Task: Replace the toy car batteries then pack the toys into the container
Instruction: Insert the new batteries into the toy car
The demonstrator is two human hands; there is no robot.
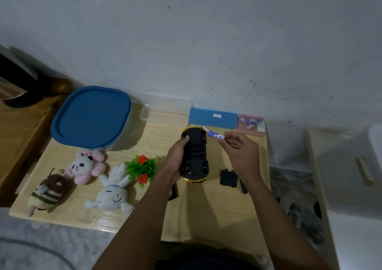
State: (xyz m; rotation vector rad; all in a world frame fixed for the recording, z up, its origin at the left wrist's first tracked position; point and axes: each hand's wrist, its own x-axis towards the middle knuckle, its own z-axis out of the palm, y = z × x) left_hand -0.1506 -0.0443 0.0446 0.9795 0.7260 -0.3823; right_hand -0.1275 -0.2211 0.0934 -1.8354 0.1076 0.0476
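Observation:
The yellow toy car (195, 154) lies upside down, black underside up, with its battery bay uncovered. My left hand (175, 158) grips it along its left side, just above the wooden table (206, 211). My right hand (239, 151) pinches a white and blue battery (214, 134) beside the car's far right corner. The black battery cover (228, 177) lies on the table to the right of the car, with a dark tool (243, 186) next to it. The container with the blue lid (92, 115), shut, stands at the back left.
Three plush toys lie at the left: a striped bee (46, 193), a pink panda (84, 166) and a white rabbit (111, 193), with a plastic plant (142, 167) beside them. A clear box (165, 110), a blue case (213, 118) and a battery pack (251, 122) line the wall.

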